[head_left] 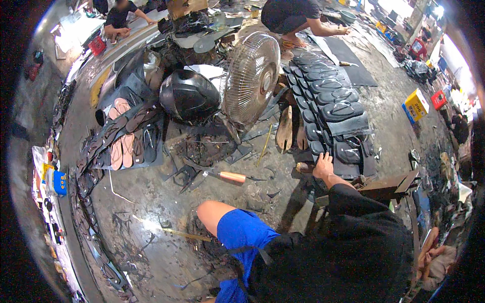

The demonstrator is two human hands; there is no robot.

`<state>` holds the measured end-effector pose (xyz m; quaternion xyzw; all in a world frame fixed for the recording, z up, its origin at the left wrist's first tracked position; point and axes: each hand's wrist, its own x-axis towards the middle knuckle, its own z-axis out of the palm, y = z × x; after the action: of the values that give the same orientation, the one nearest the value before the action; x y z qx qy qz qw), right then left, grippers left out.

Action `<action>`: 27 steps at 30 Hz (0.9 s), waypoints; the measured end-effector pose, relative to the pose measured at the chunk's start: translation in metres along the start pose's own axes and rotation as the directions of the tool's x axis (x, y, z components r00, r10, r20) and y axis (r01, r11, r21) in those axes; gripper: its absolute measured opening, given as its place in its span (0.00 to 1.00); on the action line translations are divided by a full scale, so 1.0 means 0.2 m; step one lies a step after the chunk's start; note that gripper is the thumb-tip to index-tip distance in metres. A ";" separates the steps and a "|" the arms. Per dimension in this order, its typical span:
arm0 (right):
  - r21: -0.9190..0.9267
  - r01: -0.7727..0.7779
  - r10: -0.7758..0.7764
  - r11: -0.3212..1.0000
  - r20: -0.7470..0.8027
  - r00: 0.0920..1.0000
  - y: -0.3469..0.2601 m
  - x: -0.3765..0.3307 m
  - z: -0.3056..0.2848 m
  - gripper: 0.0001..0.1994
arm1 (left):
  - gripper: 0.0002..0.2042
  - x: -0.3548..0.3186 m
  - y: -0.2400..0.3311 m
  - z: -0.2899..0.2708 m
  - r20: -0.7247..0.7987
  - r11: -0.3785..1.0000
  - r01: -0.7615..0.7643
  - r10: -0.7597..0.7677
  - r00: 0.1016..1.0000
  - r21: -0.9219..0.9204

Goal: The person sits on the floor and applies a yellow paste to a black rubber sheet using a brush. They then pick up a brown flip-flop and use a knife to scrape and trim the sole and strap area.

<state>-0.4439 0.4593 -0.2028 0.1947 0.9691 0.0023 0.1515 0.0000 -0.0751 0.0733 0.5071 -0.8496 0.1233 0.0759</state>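
Observation:
My right hand (323, 165) rests at the near end of long rows of black sandals (331, 91), its fingers somewhat spread. The fingertips touch the edge of a small black sole (317, 147) at the end of the left row. Beside that hand lies a short brown wooden piece (304, 167), perhaps a tool handle. Foot-shaped wooden forms (284, 130) are just beyond it. A knife (232, 177) with an orange-brown wooden handle lies on the floor further left. My left hand does not show.
A standing fan (252, 78) and a black helmet (189, 96) are ahead. Pink and black sandals (128, 149) lie at the left. A low wooden bench (389, 187) stands near my right arm. Another person (293, 17) crouches at the back; a second person (121, 20) works far left.

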 end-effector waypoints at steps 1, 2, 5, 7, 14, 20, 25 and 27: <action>0.027 0.001 -0.004 1.000 0.124 0.992 -0.02 0.01 -0.02 0.48 | 0.27 0.01 0.00 0.00 0.000 0.999 -0.030 0.030 1.000 -0.027; 0.001 0.021 -0.021 1.000 0.138 0.990 -0.04 0.02 -0.01 0.49 | 0.25 0.01 -0.03 0.01 -0.001 0.997 -0.060 0.061 0.998 -0.054; -0.083 0.076 -0.061 0.994 0.167 0.984 -0.01 0.05 0.00 0.53 | 0.20 -0.01 -0.14 0.12 0.002 0.975 -0.163 0.165 0.986 -0.153; -0.133 0.133 -0.106 0.982 0.191 0.976 0.01 0.06 0.04 0.55 | 0.18 -0.03 -0.20 0.18 0.010 0.962 -0.202 0.208 0.978 -0.184; -0.235 0.214 -0.167 0.948 0.204 0.965 0.05 0.06 0.10 0.59 | 0.19 -0.13 -0.46 0.43 -0.100 0.976 -0.193 0.202 0.974 0.098; -0.224 0.178 -0.125 0.958 0.232 0.965 0.01 0.03 0.05 0.61 | 0.24 -0.09 -0.33 0.39 0.086 0.840 -0.150 0.123 0.989 0.522; -0.197 0.171 -0.129 0.965 0.210 0.969 -0.03 0.02 0.03 0.62 | 0.25 -0.04 -0.23 0.22 0.091 0.979 -0.095 0.080 0.993 0.178; -0.158 0.152 -0.121 0.976 0.192 0.974 -0.03 0.01 0.03 0.62 | 0.26 -0.03 -0.21 0.20 0.095 0.985 -0.084 0.070 0.993 0.150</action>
<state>-0.4454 0.4542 -0.2086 0.1129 0.9586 0.0577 0.2548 0.0399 -0.1013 0.0389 0.4831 -0.8592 0.1684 -0.0063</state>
